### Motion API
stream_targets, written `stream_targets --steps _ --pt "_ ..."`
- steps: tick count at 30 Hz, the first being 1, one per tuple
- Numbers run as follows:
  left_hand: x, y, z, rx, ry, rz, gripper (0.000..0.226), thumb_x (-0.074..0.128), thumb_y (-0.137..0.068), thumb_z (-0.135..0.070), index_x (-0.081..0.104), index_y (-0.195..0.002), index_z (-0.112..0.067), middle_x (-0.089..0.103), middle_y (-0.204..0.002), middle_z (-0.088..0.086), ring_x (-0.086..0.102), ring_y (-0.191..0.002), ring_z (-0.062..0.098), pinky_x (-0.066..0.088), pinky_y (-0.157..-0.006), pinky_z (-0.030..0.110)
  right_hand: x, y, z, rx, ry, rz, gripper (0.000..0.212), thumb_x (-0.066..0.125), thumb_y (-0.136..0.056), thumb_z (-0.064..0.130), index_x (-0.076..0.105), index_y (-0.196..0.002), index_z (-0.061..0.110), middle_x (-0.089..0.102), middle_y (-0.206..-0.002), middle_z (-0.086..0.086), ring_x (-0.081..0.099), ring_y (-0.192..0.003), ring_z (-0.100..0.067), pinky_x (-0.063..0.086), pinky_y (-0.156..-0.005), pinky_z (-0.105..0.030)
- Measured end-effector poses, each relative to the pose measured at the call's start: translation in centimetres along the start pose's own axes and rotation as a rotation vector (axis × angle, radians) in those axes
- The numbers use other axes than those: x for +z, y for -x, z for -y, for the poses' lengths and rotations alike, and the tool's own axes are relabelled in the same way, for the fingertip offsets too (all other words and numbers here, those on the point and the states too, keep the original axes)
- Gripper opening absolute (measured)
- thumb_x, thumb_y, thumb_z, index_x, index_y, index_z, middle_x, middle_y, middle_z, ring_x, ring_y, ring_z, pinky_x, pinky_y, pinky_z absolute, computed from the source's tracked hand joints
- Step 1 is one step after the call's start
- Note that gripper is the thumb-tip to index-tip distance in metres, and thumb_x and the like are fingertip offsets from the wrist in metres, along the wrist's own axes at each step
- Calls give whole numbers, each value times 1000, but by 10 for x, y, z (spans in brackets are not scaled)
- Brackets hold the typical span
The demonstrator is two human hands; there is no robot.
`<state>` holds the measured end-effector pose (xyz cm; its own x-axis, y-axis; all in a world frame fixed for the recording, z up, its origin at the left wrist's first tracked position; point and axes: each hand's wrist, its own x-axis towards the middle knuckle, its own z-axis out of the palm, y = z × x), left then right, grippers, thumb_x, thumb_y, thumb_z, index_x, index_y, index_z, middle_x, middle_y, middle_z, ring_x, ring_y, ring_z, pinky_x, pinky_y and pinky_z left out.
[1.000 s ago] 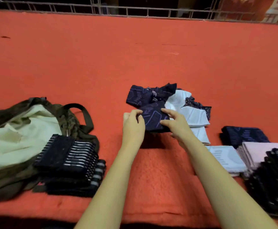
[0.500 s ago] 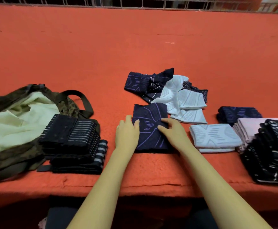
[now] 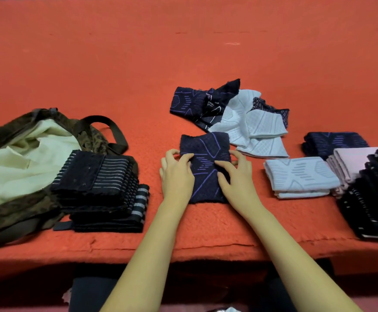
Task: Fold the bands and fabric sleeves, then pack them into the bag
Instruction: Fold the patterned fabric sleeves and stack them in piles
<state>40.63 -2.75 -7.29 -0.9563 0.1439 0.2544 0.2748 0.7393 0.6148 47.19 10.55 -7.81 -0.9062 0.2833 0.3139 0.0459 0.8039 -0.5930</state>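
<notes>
A navy fabric sleeve (image 3: 206, 152) with purple lines lies flat near the table's front edge. My left hand (image 3: 176, 175) pinches its left edge at mid height with curled fingers. On the sleeve's right half, my right hand (image 3: 237, 177) grips the cloth with its fingers bent. Behind it is a loose pile of unfolded navy and white sleeves (image 3: 235, 113). The camouflage bag (image 3: 15, 152) lies open at the left and shows a pale lining. A stack of black striped bands (image 3: 98, 179) rests on the bag's right side.
To the right lie a folded white sleeve (image 3: 300, 176), a folded navy one (image 3: 335, 141), a pink stack (image 3: 352, 158) and a black striped stack (image 3: 372, 199) at the frame's edge. Orange cloth (image 3: 138, 64) covers the table, whose front edge runs just below my wrists.
The navy sleeve was held up off the pile, then laid flat near the front edge. My fingers, flat on it half a second ago, now curl at its middle.
</notes>
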Motion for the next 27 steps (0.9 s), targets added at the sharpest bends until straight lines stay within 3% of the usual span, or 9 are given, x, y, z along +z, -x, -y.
stream_targets --steps 2,5,7,10,14,17,22,25,27 --pt "-4 8 0 54 6 -21 25 55 -91 -14 66 -111 -22 44 -124 5 39 -113 25 30 -93 35 -5 11 -4 -54 0 14 25 61 -87 13 67 -111 14 41 -137 -13 37 -120 -28 18 -103 -22" --pt "-14 30 6 238 118 60 11 65 -86 -24 66 -97 -24 51 -103 -3 45 -99 18 31 -88 31 -14 24 -8 -93 -52 9 22 58 -84 25 69 -102 18 49 -124 -6 39 -115 -21 17 -100 -9" --pt "-21 42 8 323 100 203 16 67 -82 -42 64 -93 -30 55 -95 -13 46 -94 8 26 -84 29 -14 24 -8 -107 -71 14 20 58 -83 23 70 -97 18 53 -111 -3 44 -107 -20 17 -96 -4" --pt "-25 46 6 360 58 270 31 69 -71 -58 62 -91 -36 55 -94 -17 42 -95 3 22 -85 31 -12 22 -9 -118 -78 24 17 59 -81 17 71 -92 16 55 -102 0 48 -101 -20 20 -93 -3" --pt "-21 45 8 410 11 232 25 65 -76 -56 62 -92 -36 53 -93 -17 41 -95 4 17 -81 29 -13 24 -7 -115 -94 13 20 53 -80 20 71 -90 17 55 -101 2 47 -101 -18 22 -93 -4" --pt "-18 48 8 481 -44 166 24 48 -85 -51 61 -91 -31 53 -90 -13 46 -91 8 14 -77 27 -16 27 -3 -134 -118 45 32 44 -75 28 70 -90 17 55 -102 2 45 -102 -14 26 -94 -10" --pt "-17 46 10 486 53 158 31 42 -92 -42 62 -95 -19 56 -92 -5 49 -88 14 37 -81 30 -17 30 -1 -271 -74 105 28 54 -80 34 66 -95 12 59 -104 1 51 -101 -13 36 -95 -19" --pt "-20 44 15 487 161 215 27 45 -92 -38 63 -99 -19 56 -96 -8 52 -93 13 39 -88 27 -17 28 -3 -243 -116 146 34 48 -88 39 67 -95 12 65 -101 2 57 -98 -11 34 -102 -20" --pt "-22 44 14 478 211 205 25 47 -92 -37 63 -99 -18 57 -96 -8 54 -94 11 39 -89 22 -20 28 -2 -174 -171 129 37 43 -90 41 66 -98 14 67 -98 5 60 -94 -10 42 -95 -24"
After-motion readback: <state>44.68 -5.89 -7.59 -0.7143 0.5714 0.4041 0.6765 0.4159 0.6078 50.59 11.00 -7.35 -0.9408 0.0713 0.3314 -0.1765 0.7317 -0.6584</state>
